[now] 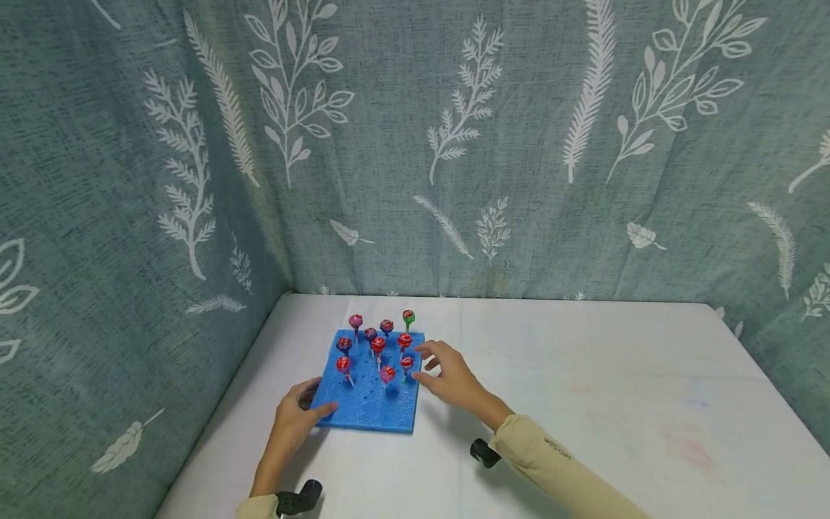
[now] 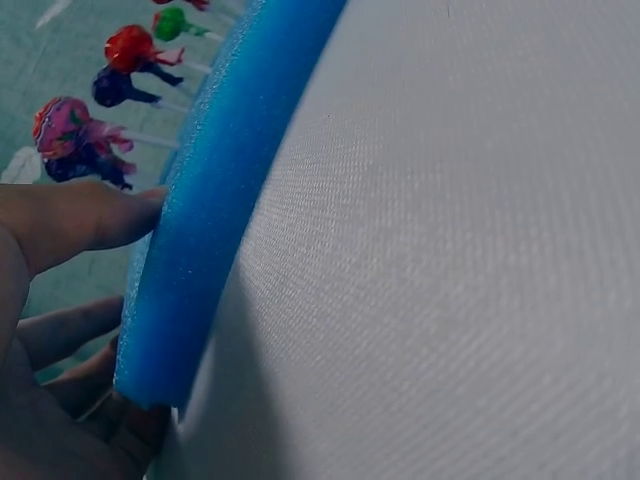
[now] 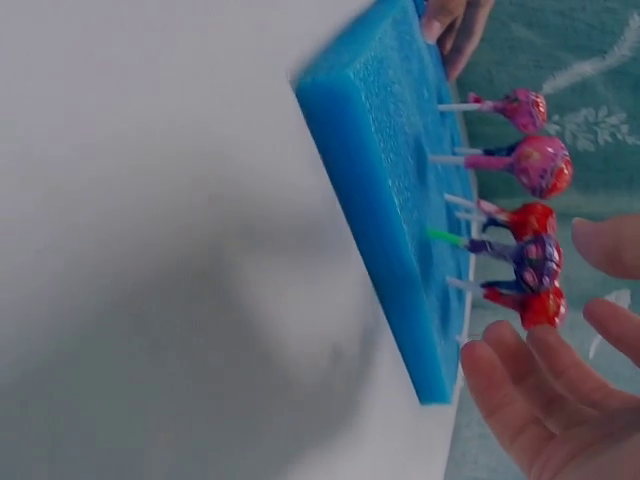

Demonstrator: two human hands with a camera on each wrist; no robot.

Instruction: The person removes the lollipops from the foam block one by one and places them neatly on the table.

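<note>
A blue foam board (image 1: 366, 414) lies on the white table with several wrapped lollipops standing in it on their sticks, most of them toward its far half. My left hand (image 1: 293, 417) holds the board at its near left side, the thumb on the top face and the other fingers around the edge. At the right edge, my right hand (image 1: 456, 380) hovers with loosely bent fingers beside a dark red lollipop (image 1: 406, 362). In the right wrist view nothing is between those fingers, and a purple lollipop (image 3: 538, 262) on a green stick stands close to them.
The white table (image 1: 583, 389) stretches away to the right of the board. A green curtain (image 1: 402, 238) with white leaf prints hangs behind the table and along its left side. Black devices (image 1: 483, 453) are worn at both wrists.
</note>
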